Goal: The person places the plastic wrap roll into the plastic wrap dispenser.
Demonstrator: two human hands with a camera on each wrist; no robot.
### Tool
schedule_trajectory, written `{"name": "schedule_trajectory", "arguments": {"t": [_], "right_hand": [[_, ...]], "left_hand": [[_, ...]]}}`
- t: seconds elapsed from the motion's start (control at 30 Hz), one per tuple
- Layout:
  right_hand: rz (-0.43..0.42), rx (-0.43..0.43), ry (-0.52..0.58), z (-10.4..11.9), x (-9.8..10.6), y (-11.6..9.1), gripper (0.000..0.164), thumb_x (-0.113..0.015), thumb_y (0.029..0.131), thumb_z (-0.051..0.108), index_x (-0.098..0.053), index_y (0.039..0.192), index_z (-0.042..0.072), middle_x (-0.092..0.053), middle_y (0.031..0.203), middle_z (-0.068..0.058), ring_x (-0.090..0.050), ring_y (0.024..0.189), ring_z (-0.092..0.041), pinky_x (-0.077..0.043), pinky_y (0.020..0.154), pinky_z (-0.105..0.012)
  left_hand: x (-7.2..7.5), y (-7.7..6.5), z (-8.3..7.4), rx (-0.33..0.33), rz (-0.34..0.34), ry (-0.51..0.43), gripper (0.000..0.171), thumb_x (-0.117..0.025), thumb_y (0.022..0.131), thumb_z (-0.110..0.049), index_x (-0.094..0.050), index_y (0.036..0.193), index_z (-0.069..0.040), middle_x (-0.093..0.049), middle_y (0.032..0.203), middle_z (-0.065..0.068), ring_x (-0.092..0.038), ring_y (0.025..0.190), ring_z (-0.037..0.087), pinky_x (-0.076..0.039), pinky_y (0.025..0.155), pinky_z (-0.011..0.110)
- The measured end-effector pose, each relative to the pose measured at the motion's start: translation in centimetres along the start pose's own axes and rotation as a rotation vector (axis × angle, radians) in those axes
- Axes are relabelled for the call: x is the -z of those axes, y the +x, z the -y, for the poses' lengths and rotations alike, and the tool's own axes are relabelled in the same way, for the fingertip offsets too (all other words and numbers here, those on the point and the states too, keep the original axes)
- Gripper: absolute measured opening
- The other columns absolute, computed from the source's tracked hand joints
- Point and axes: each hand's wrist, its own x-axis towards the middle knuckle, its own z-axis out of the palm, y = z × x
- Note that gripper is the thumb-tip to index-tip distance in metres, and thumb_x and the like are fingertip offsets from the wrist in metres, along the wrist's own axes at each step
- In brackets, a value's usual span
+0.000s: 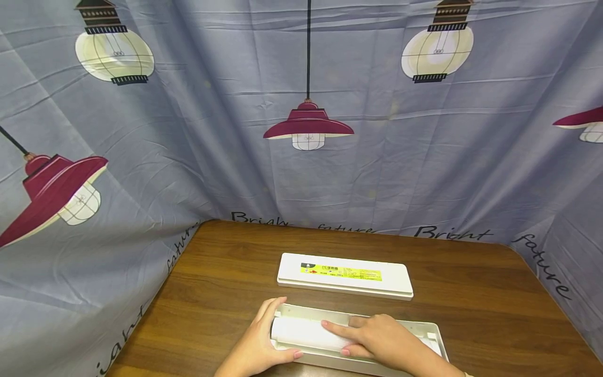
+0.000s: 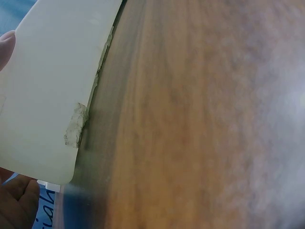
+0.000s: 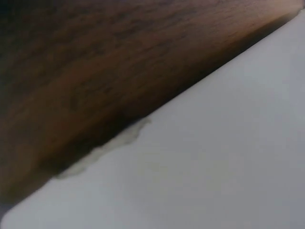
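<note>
White box (image 1: pixel 339 363), near right corner out of sight, gripped at left end by left hand (image 1: pixel 260 340), thumb against near wall; white roll (image 1: pixel 301 332) inside touched by right hand (image 1: pixel 377 337), index and thumb spread, remaining fingers partly hidden; lid (image 1: pixel 344 284) laid beyond on table (image 1: pixel 212 293), label's (image 1: pixel 341 272) small print unreadable

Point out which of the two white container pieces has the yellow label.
The white lid, farther from the head camera; the open box, nearer, shows no yellow label.
</note>
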Motion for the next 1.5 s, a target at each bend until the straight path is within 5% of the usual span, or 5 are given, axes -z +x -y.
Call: {"name": "schedule_trajectory", "arguments": {"t": [0.3, 0.87, 1.5], "right_hand": [[0.026, -0.022, -0.010, 0.12, -0.07, -0.08, 0.051, -0.052, 0.101, 0.042, -0.041, 0.150, 0.038, -0.069, 0.091, 0.005, -0.049, 0.056, -0.002, -0.049, 0.056, -0.026], [0.006, -0.011, -0.058, 0.11, -0.19, -0.08, 0.053, -0.053, 0.099, 0.045, -0.040, 0.150, 0.040, -0.064, 0.084, 0.008, -0.044, 0.054, -0.002, -0.044, 0.053, -0.024], [0.067, -0.041, -0.094, 0.57, -0.02, 0.03, 0.052, -0.048, 0.102, 0.045, -0.035, 0.152, 0.042, -0.075, 0.104, -0.008, -0.069, 0.067, -0.021, -0.055, 0.060, -0.034]], "left_hand": [[-0.02, 0.01, 0.03, -0.009, -0.010, 0.027, 0.106, -0.080, 0.066, -0.068, -0.039, 0.149, -0.017, -0.042, 0.143, -0.007, -0.054, 0.118, 0.013, -0.049, 0.097, 0.034], [0.20, 0.11, -0.18, -0.012, -0.004, 0.044, 0.107, -0.080, 0.065, -0.069, -0.039, 0.148, -0.015, -0.042, 0.143, -0.007, -0.054, 0.119, 0.013, -0.049, 0.099, 0.034], [0.30, 0.12, -0.36, -0.016, 0.004, 0.037, 0.105, -0.080, 0.066, -0.068, -0.040, 0.148, -0.016, -0.042, 0.143, -0.008, -0.053, 0.118, 0.012, -0.049, 0.098, 0.034]]}}
